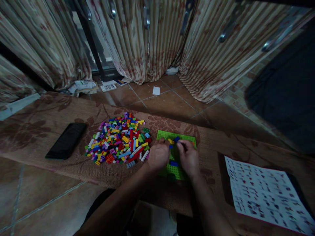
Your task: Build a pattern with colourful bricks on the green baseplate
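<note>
A green studded baseplate (176,173) lies on the cloth-covered surface under both hands. My left hand (159,155) is over its left side, fingers curled, beside a yellow brick (170,141); anything inside its grip is hidden. From the right, my right hand (189,156) reaches over the plate with thumb and fingers pinched close to a blue brick (176,139). What the pinch holds, if anything, is too small to make out. Nearer to me, another blue brick (174,163) sits on the plate between the hands.
Left of the plate spreads a heap of mixed toy bricks (120,141). Farther left lies a black phone-like slab (66,141). A printed picture sheet (265,193) rests at the right. Behind the surface are floor tiles, papers (83,87) and striped curtains (137,42).
</note>
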Motion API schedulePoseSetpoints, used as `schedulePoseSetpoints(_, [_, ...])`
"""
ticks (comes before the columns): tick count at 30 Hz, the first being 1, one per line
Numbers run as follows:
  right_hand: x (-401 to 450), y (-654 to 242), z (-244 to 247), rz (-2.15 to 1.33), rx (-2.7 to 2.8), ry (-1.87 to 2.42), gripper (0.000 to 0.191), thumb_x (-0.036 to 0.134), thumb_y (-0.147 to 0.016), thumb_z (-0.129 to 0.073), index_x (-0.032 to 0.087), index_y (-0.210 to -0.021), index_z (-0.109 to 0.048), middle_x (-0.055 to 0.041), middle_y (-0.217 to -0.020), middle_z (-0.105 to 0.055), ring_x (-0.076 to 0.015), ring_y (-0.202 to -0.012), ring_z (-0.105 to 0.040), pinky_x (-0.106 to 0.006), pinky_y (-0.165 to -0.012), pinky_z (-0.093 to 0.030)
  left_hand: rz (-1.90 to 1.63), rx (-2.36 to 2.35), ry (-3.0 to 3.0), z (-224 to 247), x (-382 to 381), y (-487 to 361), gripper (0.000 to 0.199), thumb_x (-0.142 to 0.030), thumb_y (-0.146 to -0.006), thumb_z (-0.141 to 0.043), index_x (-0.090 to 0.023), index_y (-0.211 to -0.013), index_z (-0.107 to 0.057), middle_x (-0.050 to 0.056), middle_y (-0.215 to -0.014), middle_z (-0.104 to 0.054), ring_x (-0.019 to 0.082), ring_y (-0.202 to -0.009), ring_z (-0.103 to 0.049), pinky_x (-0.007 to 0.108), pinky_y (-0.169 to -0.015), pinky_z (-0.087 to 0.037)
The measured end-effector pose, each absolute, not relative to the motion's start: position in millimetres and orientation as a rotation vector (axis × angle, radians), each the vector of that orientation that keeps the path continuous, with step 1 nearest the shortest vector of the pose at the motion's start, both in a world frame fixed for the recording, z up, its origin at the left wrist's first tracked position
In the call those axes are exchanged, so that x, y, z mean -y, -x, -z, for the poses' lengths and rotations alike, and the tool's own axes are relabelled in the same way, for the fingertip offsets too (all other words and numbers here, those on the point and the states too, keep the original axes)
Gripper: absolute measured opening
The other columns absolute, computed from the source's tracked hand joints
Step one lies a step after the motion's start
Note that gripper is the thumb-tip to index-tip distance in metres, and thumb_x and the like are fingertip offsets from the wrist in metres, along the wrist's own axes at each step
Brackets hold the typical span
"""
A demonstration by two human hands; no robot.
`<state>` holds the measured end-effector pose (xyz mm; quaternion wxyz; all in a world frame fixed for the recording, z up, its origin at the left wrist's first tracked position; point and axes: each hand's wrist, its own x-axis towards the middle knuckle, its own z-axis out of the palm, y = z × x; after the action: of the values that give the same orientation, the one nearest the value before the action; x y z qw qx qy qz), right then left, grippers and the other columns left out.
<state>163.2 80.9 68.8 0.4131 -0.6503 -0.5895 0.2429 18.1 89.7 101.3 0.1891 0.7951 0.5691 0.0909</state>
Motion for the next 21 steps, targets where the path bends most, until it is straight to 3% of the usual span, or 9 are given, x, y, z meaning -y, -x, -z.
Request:
schedulePoseSetpoints(3, [-89,-164,-65,-0.846,1.046,1.575,0.03,0.044,-0.083,-0.052,0.019,-0.1,-0.057,-0.0055,-0.085,-0.065,-0.0204,-0.073,-0.063,-0.037,-0.069,-0.053,-0.311,-1.573,-2.235,-99,-92,-15,0.022,-0.018,-0.089,-0.045,-0.013,-0.102,-0.061,0.014,-0.107,-0.063,0.024,-0.098,-0.06,0.035,-0.089,-0.048])
schedulePoseSetpoints(6, [-97,-164,-65,-0.929,0.99,1.574,0.031,0.039,-0.079,-0.053,0.019,-0.102,-0.057,-0.0055,-0.088,-0.065,-0.0198,-0.072,-0.063,-0.036,-0.066,-0.053,-0.395,-1.594,-2.12,-101,-98,-6,0.019,-0.02,-0.089,-0.047,-0.014,-0.099,-0.062,0.011,-0.098,-0.066,0.021,-0.09,-0.063,0.031,-0.083,-0.049])
schedulePoseSetpoints(10, [-103,-159,-73,-0.686,1.35,1.796,0.038,0.044,-0.082,-0.051,0.019,-0.108,-0.062,-0.0094,-0.097,-0.062,-0.022,-0.081,-0.061,-0.041,-0.078,-0.05,-0.584,-1.628,-1.957,-118,-111,23,0.016,-0.022,-0.088,-0.049,-0.016,-0.089,-0.064,0.005,-0.089,-0.068,0.016,-0.08,-0.062,0.025,-0.076,-0.047])
schedulePoseSetpoints(14, [-106,-147,-75,-0.446,1.672,1.861,0.043,0.048,-0.077,-0.061,0.019,-0.108,-0.064,-0.0107,-0.105,-0.058,-0.0241,-0.09,-0.058,-0.043,-0.088,-0.046,-0.666,-1.835,-1.881,-133,-122,67,0.021,-0.025,-0.089,-0.045,-0.016,-0.089,-0.065,0.005,-0.086,-0.068,0.016,-0.077,-0.063,0.026,-0.073,-0.047])
schedulePoseSetpoints(16, [-107,-142,-72,-0.408,1.75,1.866,0.037,0.045,-0.076,-0.063,0.021,-0.104,-0.066,-0.0097,-0.105,-0.056,-0.0231,-0.088,-0.057,-0.042,-0.088,-0.046,-0.527,-2.057,-1.857,-134,-123,87,0.022,-0.026,-0.086,-0.047,-0.016,-0.092,-0.066,0.008,-0.086,-0.068,0.021,-0.081,-0.064,0.031,-0.075,-0.048])
schedulePoseSetpoints(21, [-106,-137,-73,-0.44,1.827,1.768,0.023,0.039,-0.08,-0.059,0.023,-0.093,-0.069,-0.0073,-0.101,-0.056,-0.0205,-0.085,-0.058,-0.038,-0.086,-0.047,-0.325,-2.268,-1.923,-129,-118,107,0.035,-0.021,-0.081,-0.051,-0.012,-0.112,-0.064,0.018,-0.111,-0.065,0.033,-0.107,-0.058,0.043,-0.092,-0.046])
